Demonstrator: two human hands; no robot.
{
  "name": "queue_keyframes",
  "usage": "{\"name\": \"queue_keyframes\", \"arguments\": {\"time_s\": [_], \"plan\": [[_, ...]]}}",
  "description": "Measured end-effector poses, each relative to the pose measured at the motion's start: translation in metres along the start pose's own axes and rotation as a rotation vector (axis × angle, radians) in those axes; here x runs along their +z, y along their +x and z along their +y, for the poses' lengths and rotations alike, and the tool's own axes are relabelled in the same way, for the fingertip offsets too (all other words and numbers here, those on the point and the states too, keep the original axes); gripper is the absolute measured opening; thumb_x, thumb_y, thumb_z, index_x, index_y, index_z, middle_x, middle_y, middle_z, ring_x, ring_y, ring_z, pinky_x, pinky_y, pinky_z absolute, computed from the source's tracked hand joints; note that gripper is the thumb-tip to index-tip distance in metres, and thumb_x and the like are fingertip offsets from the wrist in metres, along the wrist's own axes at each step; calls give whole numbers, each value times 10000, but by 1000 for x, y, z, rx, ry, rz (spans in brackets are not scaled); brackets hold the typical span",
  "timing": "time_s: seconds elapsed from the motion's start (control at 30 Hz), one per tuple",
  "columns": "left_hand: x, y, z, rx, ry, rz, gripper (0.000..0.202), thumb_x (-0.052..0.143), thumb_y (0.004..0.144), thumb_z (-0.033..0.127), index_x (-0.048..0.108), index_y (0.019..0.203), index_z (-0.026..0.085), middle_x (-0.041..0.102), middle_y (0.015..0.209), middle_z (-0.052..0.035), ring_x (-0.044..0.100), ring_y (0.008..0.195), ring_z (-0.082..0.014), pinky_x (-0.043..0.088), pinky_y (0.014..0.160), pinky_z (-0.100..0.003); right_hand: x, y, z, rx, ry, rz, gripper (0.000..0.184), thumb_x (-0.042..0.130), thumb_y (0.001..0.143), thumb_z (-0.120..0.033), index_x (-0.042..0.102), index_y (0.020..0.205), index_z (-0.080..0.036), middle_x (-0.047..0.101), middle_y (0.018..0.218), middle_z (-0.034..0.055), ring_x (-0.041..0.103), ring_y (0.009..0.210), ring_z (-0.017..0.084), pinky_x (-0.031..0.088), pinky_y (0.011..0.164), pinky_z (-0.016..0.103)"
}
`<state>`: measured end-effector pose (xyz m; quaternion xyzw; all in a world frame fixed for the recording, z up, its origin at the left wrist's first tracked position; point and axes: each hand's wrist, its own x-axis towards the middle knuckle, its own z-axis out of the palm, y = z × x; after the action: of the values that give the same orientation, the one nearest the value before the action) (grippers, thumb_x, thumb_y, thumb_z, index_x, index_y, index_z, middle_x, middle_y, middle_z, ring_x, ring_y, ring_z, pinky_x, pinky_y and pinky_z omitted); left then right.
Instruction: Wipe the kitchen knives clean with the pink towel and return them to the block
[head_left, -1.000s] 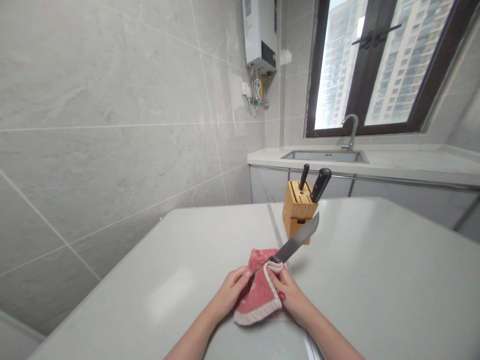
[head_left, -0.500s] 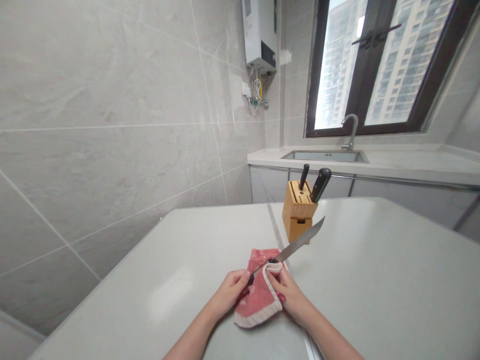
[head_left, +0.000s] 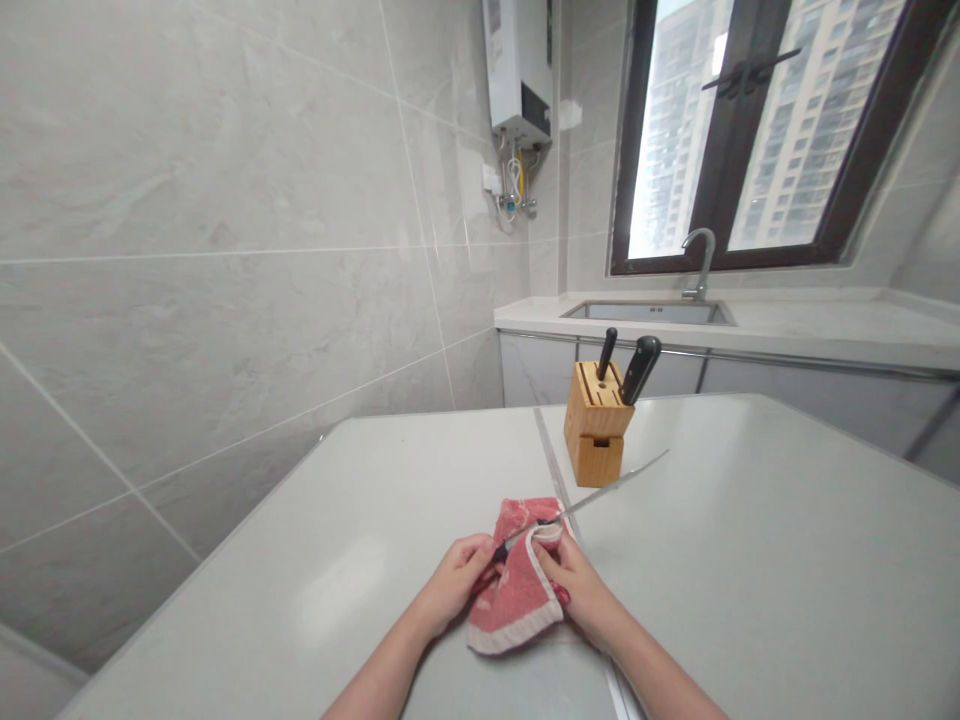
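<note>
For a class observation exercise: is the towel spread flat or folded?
Folded: the pink-red towel is doubled over the knife blade, pinched there by the right hand, its white hem curling up.

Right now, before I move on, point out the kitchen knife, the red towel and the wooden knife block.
kitchen knife [head_left: 607,487]: head view, point on the middle of the blade.
red towel [head_left: 517,600]: head view, point on its folded middle.
wooden knife block [head_left: 596,420]: head view, point on its front face.

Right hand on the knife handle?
No: the right hand pinches a red terry towel with white border around the steel blade, while the left hand holds the dark handle.
</note>
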<state>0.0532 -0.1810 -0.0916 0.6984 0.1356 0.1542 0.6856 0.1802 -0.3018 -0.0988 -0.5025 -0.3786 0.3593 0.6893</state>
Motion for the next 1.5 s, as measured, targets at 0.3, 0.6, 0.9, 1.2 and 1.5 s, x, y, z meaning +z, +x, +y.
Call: {"name": "queue_keyframes", "arguments": {"time_s": [0.3, 0.6, 0.9, 1.2, 1.5], "plan": [[-3, 0, -4, 49, 50, -23, 400, 521, 792, 516, 552, 760, 119, 427, 637, 25, 364, 587, -103, 289, 549, -201, 0, 3, -1, -11, -32, -45, 300, 574, 773, -458, 588, 858, -171, 658, 861, 57, 589, 810, 207, 439, 768, 345], [-1, 1, -5, 96, 90, -6, 279, 606, 760, 396, 445, 773, 169, 402, 620, 55, 336, 541, -84, 272, 513, -184, -1, 2, 6, -14, -47, 30, 350, 599, 733, -501, 578, 860, -175, 658, 857, 65, 597, 820, 226, 443, 775, 371], [6, -3, 1, 272, 495, 261, 271, 644, 706, 281, 411, 612, 178, 342, 547, 64, 309, 526, -97, 238, 507, -203, 0, 4, 2, -31, -59, 34, 368, 593, 729, -516, 576, 880, -181, 657, 930, 81, 594, 880, 242, 430, 836, 392], [7, -5, 2, 516, 809, 325, 233, 599, 715, 169, 421, 565, 186, 390, 559, 31, 348, 549, -126, 237, 541, -245, 0, 3, 1, 25, -135, 28, 409, 557, 736, -552, 599, 861, -164, 656, 881, 84, 588, 850, 253, 429, 818, 415], [13, -11, 16, 473, 715, 121, 54, 577, 732, 193, 534, 701, 183, 515, 652, -13, 436, 602, -144, 311, 588, -252, 3, 4, -2, -18, -117, 30, 376, 534, 763, -538, 566, 922, -199, 628, 909, 51, 563, 897, 217, 423, 851, 354]]}}
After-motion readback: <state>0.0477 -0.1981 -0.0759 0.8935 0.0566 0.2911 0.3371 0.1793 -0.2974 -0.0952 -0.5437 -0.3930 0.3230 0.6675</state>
